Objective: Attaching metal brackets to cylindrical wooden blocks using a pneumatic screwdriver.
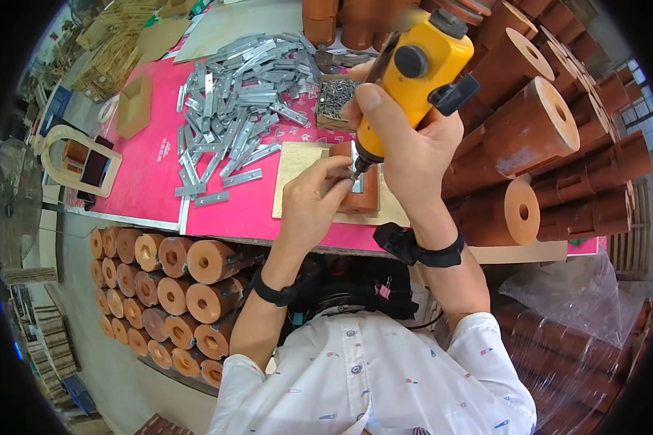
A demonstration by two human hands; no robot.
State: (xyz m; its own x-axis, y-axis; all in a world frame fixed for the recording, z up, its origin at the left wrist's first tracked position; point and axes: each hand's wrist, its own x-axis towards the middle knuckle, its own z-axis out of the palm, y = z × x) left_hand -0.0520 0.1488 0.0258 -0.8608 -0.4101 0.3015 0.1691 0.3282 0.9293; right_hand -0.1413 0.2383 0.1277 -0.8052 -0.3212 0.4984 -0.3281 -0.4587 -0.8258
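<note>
My right hand (406,138) grips a yellow electric screwdriver (422,61), which tilts down and to the left. The tool's black nose (368,152) and thin bit come down to a metal plate (358,183) on a reddish-brown wooden piece (363,202). Right beside the bit tip, my left hand (313,194) has its thumb and fingers pinched together. Whatever sits between those fingertips is too small to make out. Under the wooden piece lies a pale yellow board (289,170).
Many slotted metal plates (239,101) are heaped on the pink-covered table (141,163). A carton of screws (335,101) stands behind my hands. Brown wooden cylinders (533,130) are stacked at right, with more cylinders (173,296) below the table. A wooden-framed stand (80,159) is at left.
</note>
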